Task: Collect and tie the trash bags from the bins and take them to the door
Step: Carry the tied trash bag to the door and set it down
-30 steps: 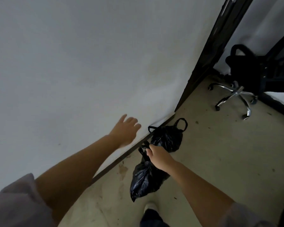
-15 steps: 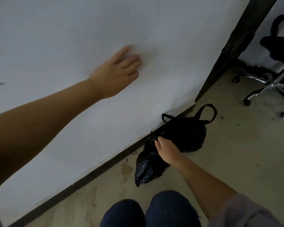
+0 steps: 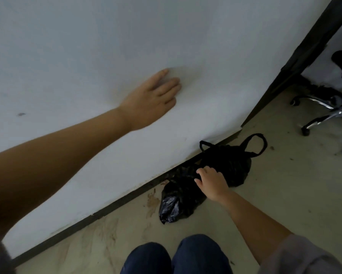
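Observation:
Two black trash bags lie on the floor against the foot of the white wall (image 3: 87,46). The nearer bag (image 3: 176,202) is crumpled and lies on its side. Behind it, the farther bag (image 3: 233,161) has its two loop handles sticking up. My right hand (image 3: 211,181) is over the top of the nearer bag, fingers loosely spread and touching the plastic without clasping it. My left hand (image 3: 152,97) presses flat against the wall, fingers straight.
A dark door frame (image 3: 304,50) runs up at the right end of the wall. Beyond it stands an office chair with a chrome star base (image 3: 328,111). My knees in blue jeans (image 3: 176,256) are at the bottom. The floor shows brown stains by the skirting.
My right hand lowered the nearer bag to the floor beside the other and loosened its grip on it. My left hand went up and settled flat on the wall as I crouched.

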A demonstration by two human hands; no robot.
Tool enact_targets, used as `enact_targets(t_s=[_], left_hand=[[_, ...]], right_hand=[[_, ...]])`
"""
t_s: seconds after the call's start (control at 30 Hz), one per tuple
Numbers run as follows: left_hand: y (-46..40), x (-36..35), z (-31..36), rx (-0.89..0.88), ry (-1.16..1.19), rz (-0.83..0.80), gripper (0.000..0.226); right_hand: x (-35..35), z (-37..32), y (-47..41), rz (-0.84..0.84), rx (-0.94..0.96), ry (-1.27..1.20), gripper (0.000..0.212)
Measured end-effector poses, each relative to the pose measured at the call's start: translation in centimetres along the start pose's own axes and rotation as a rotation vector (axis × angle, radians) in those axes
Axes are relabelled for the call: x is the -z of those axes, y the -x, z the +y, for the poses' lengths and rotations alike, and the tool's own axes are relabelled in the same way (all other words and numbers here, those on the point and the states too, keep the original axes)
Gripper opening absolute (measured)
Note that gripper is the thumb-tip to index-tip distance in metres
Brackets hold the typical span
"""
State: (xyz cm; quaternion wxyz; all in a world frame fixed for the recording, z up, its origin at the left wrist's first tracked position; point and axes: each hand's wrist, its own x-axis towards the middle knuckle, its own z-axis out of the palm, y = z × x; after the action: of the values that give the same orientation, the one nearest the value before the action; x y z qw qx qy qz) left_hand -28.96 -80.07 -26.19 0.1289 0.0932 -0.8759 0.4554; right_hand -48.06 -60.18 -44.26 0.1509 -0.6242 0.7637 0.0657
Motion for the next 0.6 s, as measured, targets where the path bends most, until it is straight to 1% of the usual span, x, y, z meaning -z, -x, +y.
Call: enact_targets(t_s=[0.1,0.13,0.2,0.3,0.37,0.43,0.53,0.6], left_hand=[[-0.2,1.8,0.3,0.007,0.154,-0.163,0.033],[-0.5,2.8,0.2,0.008,0.197,-0.208,0.035],[-1.3,5.1,-0.5,0.014,0.236,-0.346,0.033],[-3.1,8.4,-2.2,0.009,0.387,-0.720,0.040],[-4.8,11.1,-4.4,0.018,0.524,-0.869,0.043],[-6.0,13.9,-6.4,0.101,0.691,-0.961,0.041],[-6.3,18.7,-8.9,0.288,0.999,-1.109,0.037],[-5.6,21.9,-10.3,0.380,1.107,-1.137,0.036]], right_hand=[[6.2,0.3,1.3,-0.040,0.004,0.058,0.037],[8.5,0.2,1.8,-0.053,0.012,0.078,0.036],[13.2,0.0,3.1,-0.065,0.027,0.112,0.034],[20.4,-0.5,5.2,-0.095,0.027,0.065,0.033],[24.8,-1.1,6.7,-0.130,0.007,0.014,0.033],[28.8,-1.9,8.1,-0.164,-0.017,0.006,0.033],[33.7,-3.9,10.6,-0.215,-0.023,0.049,0.029],[36.1,-5.8,12.3,-0.226,-0.014,0.071,0.022]])
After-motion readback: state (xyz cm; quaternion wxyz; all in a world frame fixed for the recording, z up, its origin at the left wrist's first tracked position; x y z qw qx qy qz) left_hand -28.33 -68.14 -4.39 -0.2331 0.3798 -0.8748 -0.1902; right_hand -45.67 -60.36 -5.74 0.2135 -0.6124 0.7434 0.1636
